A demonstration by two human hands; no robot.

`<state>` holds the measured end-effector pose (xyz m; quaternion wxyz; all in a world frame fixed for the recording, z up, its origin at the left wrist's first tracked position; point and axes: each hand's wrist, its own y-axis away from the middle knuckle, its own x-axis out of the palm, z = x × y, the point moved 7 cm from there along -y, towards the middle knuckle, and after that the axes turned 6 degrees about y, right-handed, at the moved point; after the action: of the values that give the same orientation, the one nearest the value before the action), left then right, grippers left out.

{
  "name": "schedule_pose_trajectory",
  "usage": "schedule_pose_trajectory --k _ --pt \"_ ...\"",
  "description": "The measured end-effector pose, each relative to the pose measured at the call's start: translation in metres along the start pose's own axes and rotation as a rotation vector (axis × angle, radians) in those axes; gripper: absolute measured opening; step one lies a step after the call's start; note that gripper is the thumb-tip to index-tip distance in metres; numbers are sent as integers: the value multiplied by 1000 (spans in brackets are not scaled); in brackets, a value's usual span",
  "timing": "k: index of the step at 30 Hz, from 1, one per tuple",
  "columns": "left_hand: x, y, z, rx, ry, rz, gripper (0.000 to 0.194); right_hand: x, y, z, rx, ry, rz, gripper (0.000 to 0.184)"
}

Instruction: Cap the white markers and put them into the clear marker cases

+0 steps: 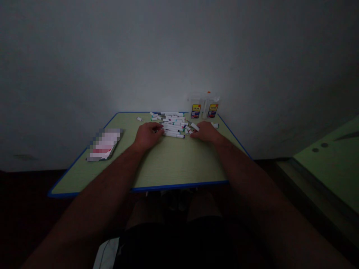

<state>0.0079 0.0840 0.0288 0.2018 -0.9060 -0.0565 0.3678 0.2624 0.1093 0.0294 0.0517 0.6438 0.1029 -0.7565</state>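
A loose pile of white markers (174,121) with coloured ends lies at the far middle of the table. At its left edge, my left hand (147,136) is closed, thumb and fingers round the left ends of markers; how many it grips is hidden. My right hand (206,131) rests at the right of the pile, its fingers closed round a white marker (194,126) that points up and left. Small white pieces with coloured ends, like caps, lie by its fingertips. Another marker end (215,126) shows behind this hand.
Two clear plastic cases (196,101) with yellow labels stand at the back right by the wall. A phone (105,145), partly blurred, lies at the left. One short white cap (139,119) sits apart, left of the pile. The green table (179,164) has a blue edge.
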Motion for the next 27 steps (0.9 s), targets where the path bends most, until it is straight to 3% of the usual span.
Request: schedule_pose_trajectory --k 4,8,14,19,27 --pt "-1 0 -1 4 -1 -6 32 -1 0 0 4 9 4 30" --pt "3 5 -11 38 -41 13 30 -8 -3 -7 27 -38 -80 31" --pt "35 11 -55 275 -148 118 27 -22 -3 -23 113 -113 -199 25" --pt "64 -1 -88 422 -244 226 31 -30 -1 -31 147 -147 -228 27" --pt "99 -17 -103 477 -411 322 33 -33 -2 -40 144 -183 -244 33"
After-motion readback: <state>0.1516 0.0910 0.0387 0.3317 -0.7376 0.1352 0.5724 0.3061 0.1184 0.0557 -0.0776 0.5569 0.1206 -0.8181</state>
